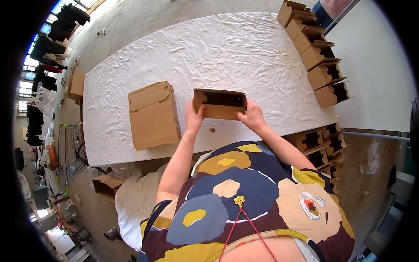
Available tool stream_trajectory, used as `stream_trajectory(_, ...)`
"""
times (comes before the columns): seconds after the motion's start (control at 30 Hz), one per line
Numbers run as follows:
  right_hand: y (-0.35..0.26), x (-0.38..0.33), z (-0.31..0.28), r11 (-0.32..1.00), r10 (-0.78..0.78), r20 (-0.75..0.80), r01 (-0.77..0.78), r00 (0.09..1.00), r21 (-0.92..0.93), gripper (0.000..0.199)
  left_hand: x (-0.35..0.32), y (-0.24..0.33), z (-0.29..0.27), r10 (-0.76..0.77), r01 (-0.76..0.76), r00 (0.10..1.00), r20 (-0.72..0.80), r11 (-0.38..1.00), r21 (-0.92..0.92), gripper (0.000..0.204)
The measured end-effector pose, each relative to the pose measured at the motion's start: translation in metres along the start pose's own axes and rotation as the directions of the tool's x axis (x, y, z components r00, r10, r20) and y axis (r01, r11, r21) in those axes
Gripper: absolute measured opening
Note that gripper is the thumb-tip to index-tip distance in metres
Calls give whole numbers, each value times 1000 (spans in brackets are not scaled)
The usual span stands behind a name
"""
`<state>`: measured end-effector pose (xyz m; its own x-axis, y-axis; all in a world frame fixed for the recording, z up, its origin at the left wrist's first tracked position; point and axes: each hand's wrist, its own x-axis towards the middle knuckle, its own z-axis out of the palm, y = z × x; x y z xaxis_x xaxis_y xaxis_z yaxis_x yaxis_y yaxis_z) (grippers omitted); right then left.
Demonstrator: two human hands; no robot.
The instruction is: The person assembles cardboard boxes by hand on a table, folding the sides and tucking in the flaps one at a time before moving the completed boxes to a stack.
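Gripping an open box (pixel 222 112) by its ends, hands (pixel 193 118) (pixel 254 118) near table edge (pixel 118 161), room over white cloth (pixel 174 52) beyond

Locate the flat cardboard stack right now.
In the head view, the flat cardboard stack lies on the white cloth, left of the left hand and the open box.

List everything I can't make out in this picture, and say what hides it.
Held box, inside bottom: head view, lost in shadow behind its near wall.
Some fingers of the left hand and right hand: head view, hidden by the box and the hands themselves.
Flat cardboard, underside: head view, covered by its top.
Scrap, its kind: head view, too small.
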<state>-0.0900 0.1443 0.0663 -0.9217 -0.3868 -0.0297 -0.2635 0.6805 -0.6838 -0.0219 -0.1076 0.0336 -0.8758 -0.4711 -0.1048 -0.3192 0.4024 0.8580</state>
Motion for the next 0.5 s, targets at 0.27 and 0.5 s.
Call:
stream_trajectory(0.27,-31,-23,-22,637,253,527,-550,811,540,62,38,55,-18,235,-226,972,4,933,281,55)
stream_trajectory(0.5,-5,-6,-22,848,260,166,-308,951,432,65,12,50,7,421,-390,907,24,816,426,25)
